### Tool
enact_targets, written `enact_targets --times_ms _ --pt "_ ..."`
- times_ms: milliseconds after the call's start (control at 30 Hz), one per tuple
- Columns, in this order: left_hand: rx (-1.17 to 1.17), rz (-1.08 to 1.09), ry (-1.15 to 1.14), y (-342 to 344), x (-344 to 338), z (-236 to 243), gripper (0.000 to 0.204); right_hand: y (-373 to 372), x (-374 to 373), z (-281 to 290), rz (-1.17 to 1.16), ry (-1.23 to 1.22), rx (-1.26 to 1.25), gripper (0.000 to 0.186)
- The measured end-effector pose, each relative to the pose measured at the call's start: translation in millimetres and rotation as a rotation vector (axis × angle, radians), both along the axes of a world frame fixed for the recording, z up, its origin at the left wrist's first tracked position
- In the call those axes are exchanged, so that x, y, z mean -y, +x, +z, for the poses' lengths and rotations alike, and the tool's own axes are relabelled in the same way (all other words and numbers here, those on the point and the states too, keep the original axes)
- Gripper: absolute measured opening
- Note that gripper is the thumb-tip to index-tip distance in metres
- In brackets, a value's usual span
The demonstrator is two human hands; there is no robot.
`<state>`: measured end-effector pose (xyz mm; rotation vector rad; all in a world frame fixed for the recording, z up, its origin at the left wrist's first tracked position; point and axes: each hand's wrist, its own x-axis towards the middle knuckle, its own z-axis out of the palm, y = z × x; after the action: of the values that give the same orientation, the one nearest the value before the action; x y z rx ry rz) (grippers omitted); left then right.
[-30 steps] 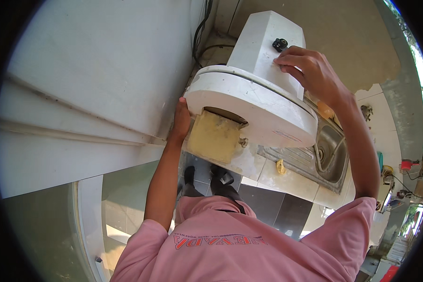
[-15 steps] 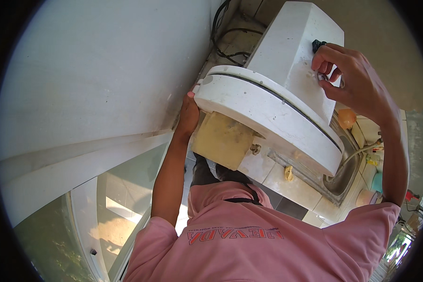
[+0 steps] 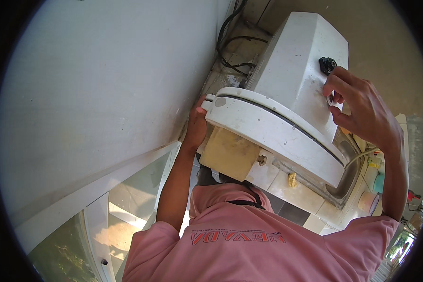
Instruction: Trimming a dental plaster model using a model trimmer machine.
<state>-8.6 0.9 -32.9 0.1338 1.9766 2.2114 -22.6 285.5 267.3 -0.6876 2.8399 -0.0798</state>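
A white machine (image 3: 296, 70) with a wide rounded housing (image 3: 272, 136) fills the upper middle. A yellowish square plate (image 3: 228, 152) juts from under the housing, beside a small metal knob (image 3: 261, 160). On the upper body is a black knob (image 3: 327, 66). Just below it, my right hand (image 3: 361, 105) curls its fingertips round a small light fitting (image 3: 330, 99), partly hidden. My left hand (image 3: 196, 127) grips the housing's left end, thumb by a small white catch (image 3: 207, 103); its other fingers are mostly hidden.
A white wall (image 3: 103, 80) stands close on the left, black cables (image 3: 230, 47) behind the machine. A tiled counter (image 3: 305, 197) holds a steel sink (image 3: 347, 183) with a hose and a crumpled yellow item (image 3: 292, 180). My legs show below the machine.
The view has shifted, so the machine sits further right. My right fingers have curled more round the fitting below the black knob. My left hand stays on the housing's left end.
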Motion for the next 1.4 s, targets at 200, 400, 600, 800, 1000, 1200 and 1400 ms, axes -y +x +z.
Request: enact_targets --times_ms 200,400,600,800,1000,1200,1400 --pt "0.006 -0.03 0.232 1.5 0.4 -2.5 0.089 3.3 -1.8 0.1 0.041 -0.085 -0.042 0.027" --pt "0.077 0.052 0.383 14.3 10.3 11.7 0.071 -53.8 49.0 12.8 0.183 -0.348 0.117 0.021" --pt "0.085 0.099 0.361 7.5 -9.7 14.1 0.061 -108.3 111.4 -47.0 0.054 -0.15 0.632 0.019" --pt "0.022 0.196 0.344 6.9 -13.3 8.4 0.07 -127.0 156.5 -134.7 -0.149 -0.188 0.975 0.016" --pt "-0.129 0.154 0.323 1.2 -15.0 4.2 0.07 -127.4 156.7 -153.3 -0.293 -0.378 1.135 0.011" --pt "-0.091 0.211 0.281 1.8 -14.0 9.5 0.071 -125.2 153.9 -146.9 -0.351 -0.372 1.127 0.014" --pt "-0.076 0.164 0.255 3.7 -12.1 1.0 0.045 -120.0 157.0 -133.4 -0.118 -0.278 0.93 0.013"
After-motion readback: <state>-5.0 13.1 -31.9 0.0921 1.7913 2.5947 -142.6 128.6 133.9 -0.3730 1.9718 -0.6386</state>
